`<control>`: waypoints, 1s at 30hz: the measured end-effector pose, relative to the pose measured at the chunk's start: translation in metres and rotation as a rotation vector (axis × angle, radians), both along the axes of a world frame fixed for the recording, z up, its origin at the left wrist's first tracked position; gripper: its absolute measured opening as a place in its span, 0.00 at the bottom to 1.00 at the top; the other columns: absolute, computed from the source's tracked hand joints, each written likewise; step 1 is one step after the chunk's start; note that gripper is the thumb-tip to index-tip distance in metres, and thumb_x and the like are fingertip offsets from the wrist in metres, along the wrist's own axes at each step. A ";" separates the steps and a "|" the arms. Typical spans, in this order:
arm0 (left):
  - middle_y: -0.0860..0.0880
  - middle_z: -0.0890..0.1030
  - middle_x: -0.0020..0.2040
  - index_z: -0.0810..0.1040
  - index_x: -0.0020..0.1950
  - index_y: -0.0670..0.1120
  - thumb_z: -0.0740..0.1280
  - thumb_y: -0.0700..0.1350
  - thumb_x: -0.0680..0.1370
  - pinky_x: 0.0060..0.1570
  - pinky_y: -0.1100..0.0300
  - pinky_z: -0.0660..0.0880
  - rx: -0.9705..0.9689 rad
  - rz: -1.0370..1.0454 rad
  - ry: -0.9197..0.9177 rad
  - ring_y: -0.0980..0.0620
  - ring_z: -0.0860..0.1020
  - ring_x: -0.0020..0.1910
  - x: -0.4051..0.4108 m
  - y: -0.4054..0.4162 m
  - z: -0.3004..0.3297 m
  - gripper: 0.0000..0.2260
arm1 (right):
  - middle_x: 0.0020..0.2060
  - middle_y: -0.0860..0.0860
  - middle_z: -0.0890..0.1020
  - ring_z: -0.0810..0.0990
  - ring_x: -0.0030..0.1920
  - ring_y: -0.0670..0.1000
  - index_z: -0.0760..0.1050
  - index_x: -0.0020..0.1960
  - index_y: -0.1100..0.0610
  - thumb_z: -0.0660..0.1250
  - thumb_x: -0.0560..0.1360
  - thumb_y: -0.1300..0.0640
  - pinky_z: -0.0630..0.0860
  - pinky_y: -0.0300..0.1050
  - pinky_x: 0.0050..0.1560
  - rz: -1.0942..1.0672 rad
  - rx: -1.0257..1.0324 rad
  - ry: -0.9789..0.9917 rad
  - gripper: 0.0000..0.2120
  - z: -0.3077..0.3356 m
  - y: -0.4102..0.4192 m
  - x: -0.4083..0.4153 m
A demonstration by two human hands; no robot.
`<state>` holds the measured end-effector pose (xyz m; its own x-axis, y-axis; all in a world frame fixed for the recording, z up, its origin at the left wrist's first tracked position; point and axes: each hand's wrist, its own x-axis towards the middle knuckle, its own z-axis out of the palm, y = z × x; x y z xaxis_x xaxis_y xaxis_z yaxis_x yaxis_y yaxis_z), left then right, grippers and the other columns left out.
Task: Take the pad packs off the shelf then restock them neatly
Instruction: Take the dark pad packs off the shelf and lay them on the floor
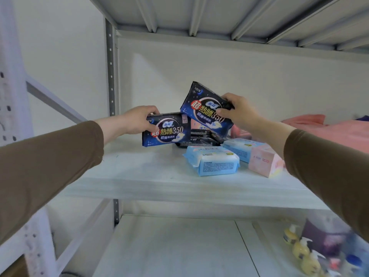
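My left hand grips the top left corner of a dark blue pad pack, which stands upright on the white shelf. My right hand pinches the right edge of a second dark blue pad pack, held tilted above the pile. Under it lie more dark packs, flat. In front sit a light blue pack, another light blue pack and a pink pack. A pink pack is partly hidden behind the held ones.
Pink fabric-like items lie at the shelf's right back. A grey upright post stands at the left back corner. The lower shelf holds small yellow pump bottles and a purple item at right. Another shelf board spans overhead.
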<state>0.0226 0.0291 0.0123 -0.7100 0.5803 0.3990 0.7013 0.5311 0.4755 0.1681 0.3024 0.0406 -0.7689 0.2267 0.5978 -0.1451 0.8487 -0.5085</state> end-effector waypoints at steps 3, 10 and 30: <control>0.45 0.83 0.52 0.77 0.57 0.45 0.75 0.40 0.73 0.53 0.50 0.76 0.077 -0.004 0.020 0.43 0.81 0.52 0.013 -0.014 -0.003 0.14 | 0.41 0.44 0.81 0.80 0.40 0.45 0.74 0.54 0.51 0.70 0.78 0.58 0.75 0.41 0.38 0.036 -0.033 -0.006 0.07 -0.002 -0.010 0.019; 0.46 0.84 0.50 0.79 0.57 0.46 0.76 0.39 0.72 0.50 0.55 0.76 0.173 -0.003 0.005 0.48 0.81 0.46 0.061 -0.051 -0.009 0.15 | 0.47 0.49 0.85 0.84 0.46 0.49 0.76 0.58 0.51 0.69 0.78 0.57 0.82 0.45 0.43 0.105 -0.099 -0.057 0.09 -0.014 -0.031 0.071; 0.51 0.84 0.51 0.79 0.59 0.48 0.75 0.39 0.74 0.44 0.65 0.76 0.068 0.053 -0.249 0.56 0.81 0.45 0.273 -0.153 -0.099 0.16 | 0.49 0.51 0.84 0.82 0.44 0.49 0.76 0.55 0.56 0.73 0.75 0.59 0.79 0.43 0.44 0.141 -0.175 -0.312 0.10 -0.137 -0.075 0.264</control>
